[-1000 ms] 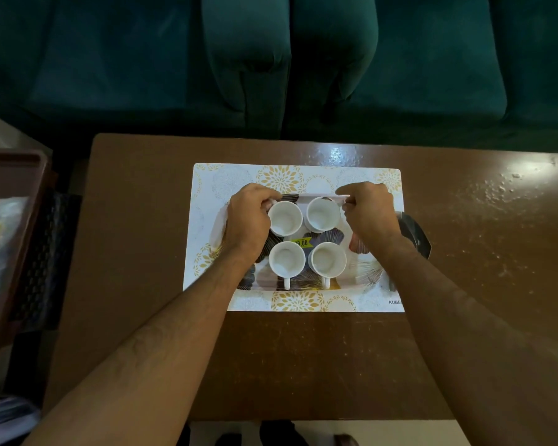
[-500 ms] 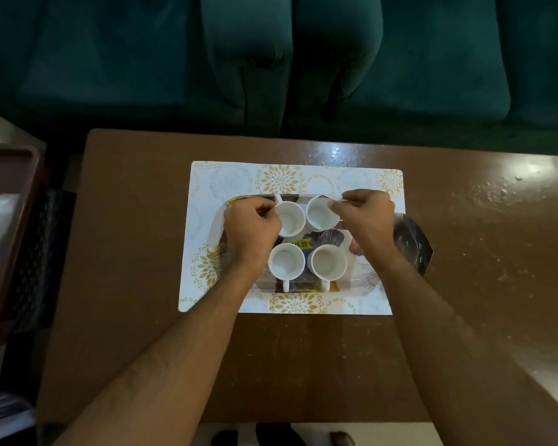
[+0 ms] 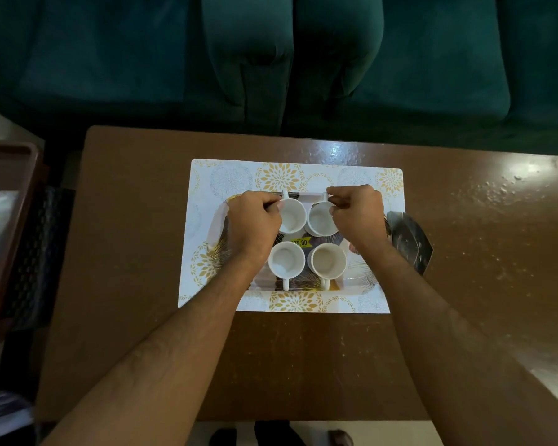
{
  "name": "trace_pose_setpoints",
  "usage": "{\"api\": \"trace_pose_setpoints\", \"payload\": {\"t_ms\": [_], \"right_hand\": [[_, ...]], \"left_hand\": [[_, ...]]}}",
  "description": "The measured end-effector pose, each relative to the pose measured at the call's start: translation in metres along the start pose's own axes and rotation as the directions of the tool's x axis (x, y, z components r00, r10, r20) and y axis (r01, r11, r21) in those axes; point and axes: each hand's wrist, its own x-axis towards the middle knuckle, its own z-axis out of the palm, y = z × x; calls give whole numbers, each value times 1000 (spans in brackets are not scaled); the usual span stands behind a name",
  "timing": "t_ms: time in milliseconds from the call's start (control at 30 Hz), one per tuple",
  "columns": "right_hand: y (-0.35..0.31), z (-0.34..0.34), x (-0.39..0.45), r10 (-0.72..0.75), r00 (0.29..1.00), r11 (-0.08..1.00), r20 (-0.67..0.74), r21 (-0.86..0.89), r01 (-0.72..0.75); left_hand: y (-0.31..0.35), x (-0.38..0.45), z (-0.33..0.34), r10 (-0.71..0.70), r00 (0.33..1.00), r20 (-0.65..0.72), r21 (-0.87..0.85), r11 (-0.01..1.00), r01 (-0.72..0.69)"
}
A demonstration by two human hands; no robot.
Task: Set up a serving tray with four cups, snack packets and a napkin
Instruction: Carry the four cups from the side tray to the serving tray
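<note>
- A brown glossy desk (image 3: pixel 303 365) carried a white placemat (image 3: pixel 303 175) with gold flowers; the serving tray (image 3: pixel 361 280) lay on that placemat.
- Four white cups (image 3: pixel 285 259) stood in a square on the tray.
- The left hand (image 3: pixel 252 225) pinched the far-left cup's handle, fingers curled.
- The right hand (image 3: pixel 358 212) pinched the far-right cup's handle likewise.
- Beyond the placemat sat a dark green sofa (image 3: pixel 287 59).
</note>
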Motion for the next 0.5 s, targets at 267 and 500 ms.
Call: {"api": "trace_pose_setpoints", "payload": {"t_ms": [267, 500], "right_hand": [[2, 1, -1, -18, 1000, 1000, -11, -16, 18], [2, 2, -1, -28, 1000, 999, -13, -21, 28]], "left_hand": [[0, 1, 1, -16, 1000, 7, -19, 1000, 17], [3, 1, 0, -19, 1000, 24, -25, 999, 20]]}}
